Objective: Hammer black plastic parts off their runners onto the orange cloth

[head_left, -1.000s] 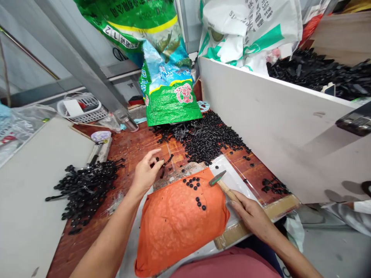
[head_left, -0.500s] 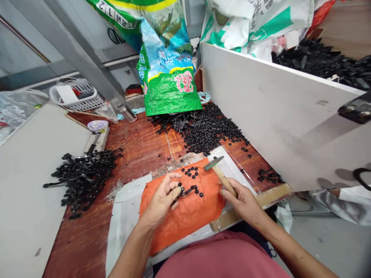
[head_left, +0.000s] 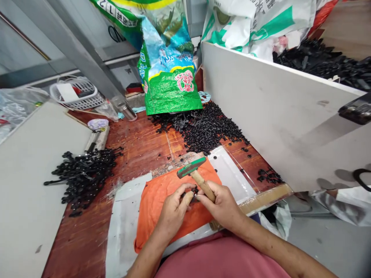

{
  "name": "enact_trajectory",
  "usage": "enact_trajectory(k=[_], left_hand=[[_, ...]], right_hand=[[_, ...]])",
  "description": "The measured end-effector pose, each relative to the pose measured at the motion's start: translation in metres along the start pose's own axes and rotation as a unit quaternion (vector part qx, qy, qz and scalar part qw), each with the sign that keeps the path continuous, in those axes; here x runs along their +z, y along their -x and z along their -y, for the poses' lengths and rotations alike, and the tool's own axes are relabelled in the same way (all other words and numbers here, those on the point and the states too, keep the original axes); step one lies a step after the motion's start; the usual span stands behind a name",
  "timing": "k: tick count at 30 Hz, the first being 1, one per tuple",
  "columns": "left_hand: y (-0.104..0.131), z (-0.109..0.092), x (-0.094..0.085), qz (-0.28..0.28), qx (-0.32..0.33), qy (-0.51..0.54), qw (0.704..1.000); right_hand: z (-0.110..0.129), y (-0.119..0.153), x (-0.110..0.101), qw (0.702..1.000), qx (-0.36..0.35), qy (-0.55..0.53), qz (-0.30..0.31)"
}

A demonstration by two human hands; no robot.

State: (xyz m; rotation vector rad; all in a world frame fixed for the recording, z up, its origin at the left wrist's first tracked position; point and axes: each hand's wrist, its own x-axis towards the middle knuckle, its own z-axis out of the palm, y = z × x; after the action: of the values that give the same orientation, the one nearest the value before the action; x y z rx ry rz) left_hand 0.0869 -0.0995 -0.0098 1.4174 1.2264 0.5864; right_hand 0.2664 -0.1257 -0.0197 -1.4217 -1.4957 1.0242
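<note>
Over an orange cloth [head_left: 158, 210], my two hands are close together. My right hand [head_left: 224, 202] is closed round the wooden handle of a hammer [head_left: 203, 184], whose green-edged metal head points up and left. Its thumb and fingertip also meet at the small black parts. My left hand [head_left: 174, 206] is closed, thumb against fingers, on small black plastic parts [head_left: 194, 190]. The fingers partly hide these parts, and I cannot tell their exact shape. The cloth lies on a pale board at the table's front edge.
A heap of small black parts [head_left: 205, 129] lies beneath a green bag [head_left: 174, 90]. Another black pile [head_left: 87, 177] sits at left, near a white basket [head_left: 77, 94] and a metal flask [head_left: 126, 110]. A white panel [head_left: 269, 108] stands along the right.
My right hand has brought the hammer leftward to my left hand, which has moved right. The black parts that lay spread on the cloth no longer show there; the cloth has shifted.
</note>
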Motion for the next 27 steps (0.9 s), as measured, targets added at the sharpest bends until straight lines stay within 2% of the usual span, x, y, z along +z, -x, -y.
enact_trajectory(k=[5,9,13,16,18,20,23,27], left_hand=[[-0.004,0.0,0.007,-0.068,-0.012,0.014,0.997],[-0.002,0.002,0.01,-0.051,-0.046,0.049,0.996],[0.004,0.002,0.014,-0.074,-0.024,0.086,0.993],[0.003,0.004,0.009,-0.09,0.008,0.051,0.995],[0.0,0.008,-0.001,-0.082,0.015,0.055,0.995],[-0.004,0.014,-0.014,-0.065,-0.005,0.072,0.995],[-0.004,0.021,-0.029,-0.039,-0.044,0.051,0.997],[-0.002,0.023,-0.028,-0.004,-0.058,-0.001,0.998]], right_hand=[[0.001,0.005,0.006,0.995,-0.058,0.075,-0.025],[0.004,0.01,0.004,0.99,-0.092,0.101,-0.034],[0.007,0.012,0.003,0.989,-0.093,0.108,-0.028],[0.009,0.011,0.003,0.991,-0.08,0.105,-0.002],[0.008,0.011,-0.002,0.993,-0.064,0.095,0.021],[0.005,0.014,-0.012,0.996,-0.033,0.083,0.028],[-0.008,0.022,-0.034,0.995,0.025,0.091,0.007],[-0.032,0.038,-0.053,0.988,0.085,0.13,0.015]])
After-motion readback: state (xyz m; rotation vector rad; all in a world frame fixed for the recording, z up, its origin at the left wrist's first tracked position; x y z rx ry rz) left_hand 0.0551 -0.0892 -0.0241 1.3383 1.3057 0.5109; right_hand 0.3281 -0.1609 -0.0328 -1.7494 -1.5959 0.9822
